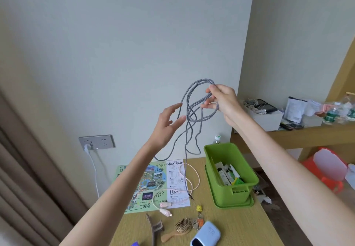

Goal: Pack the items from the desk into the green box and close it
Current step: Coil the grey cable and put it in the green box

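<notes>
A grey braided cable (189,111) hangs in loose loops in the air above the desk, its lower end trailing down to the map sheet. My right hand (222,101) pinches the loops at their top. My left hand (169,122) is open just left of the loops, fingers spread and brushing a strand. The green box (209,150) stands open on its lid at the desk's right side, with tubes and small bottles inside. On the desk lie a pink cable (169,205), a wooden hairbrush (179,229), a hair claw (153,226), keys with charms (199,217) and a light blue case (206,234).
A printed map sheet (138,184) lies on the wooden desk (236,224) near the wall. A wall socket (97,142) holds a white plug. A shelf (299,133) at right carries a box, papers and bottles. A curtain (28,178) hangs at left.
</notes>
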Motion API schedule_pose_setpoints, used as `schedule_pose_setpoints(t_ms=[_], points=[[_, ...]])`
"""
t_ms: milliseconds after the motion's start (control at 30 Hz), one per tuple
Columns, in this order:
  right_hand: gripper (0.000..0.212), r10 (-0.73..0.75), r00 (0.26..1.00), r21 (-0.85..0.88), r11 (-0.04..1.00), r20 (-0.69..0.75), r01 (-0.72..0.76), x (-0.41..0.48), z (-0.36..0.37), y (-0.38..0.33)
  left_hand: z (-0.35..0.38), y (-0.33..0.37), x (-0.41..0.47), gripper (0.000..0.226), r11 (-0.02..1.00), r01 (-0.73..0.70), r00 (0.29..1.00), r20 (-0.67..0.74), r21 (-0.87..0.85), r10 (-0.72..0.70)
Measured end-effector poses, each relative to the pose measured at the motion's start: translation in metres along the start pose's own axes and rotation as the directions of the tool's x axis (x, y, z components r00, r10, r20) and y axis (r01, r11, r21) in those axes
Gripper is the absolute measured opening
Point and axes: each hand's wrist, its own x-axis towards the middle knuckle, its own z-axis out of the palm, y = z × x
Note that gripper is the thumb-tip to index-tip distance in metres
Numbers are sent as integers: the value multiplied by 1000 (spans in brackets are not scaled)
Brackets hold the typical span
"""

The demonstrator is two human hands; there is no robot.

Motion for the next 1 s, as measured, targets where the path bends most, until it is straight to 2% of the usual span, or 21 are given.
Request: schedule_pose_setpoints(t_ms=[133,233,367,467,567,667,733,900,1000], points=[[25,28,994,27,999,104,-31,3,20,-1,-2,18,10,37,996,-75,997,23,49,74],[25,14,986,40,999,167,-21,6,35,-5,-9,24,20,42,998,49,997,-54,33,-47],[26,5,975,83,996,222,-24,15,49,-10,-26,28,35,42,990,123,992,-11,73,-122],[28,15,967,179,982,254,-62,25,57,-11,-35,30,47,29,983,183,983,-17,-2,-183],[26,42,972,174,981,232,-84,37,60,-7,-43,25,60,19,976,220,973,-70,8,-218],[28,63,984,95,992,166,-79,49,55,-3,-56,11,73,16,970,202,969,-168,134,-179],[29,71,983,58,995,171,-82,57,48,2,-65,1,83,16,968,184,969,-197,172,-149],[24,126,975,-30,992,185,-123,75,36,16,-79,-24,105,17,950,132,980,-180,284,-83],[27,183,944,-66,983,274,-171,86,31,24,-82,-38,114,16,930,86,988,-148,358,-34]])
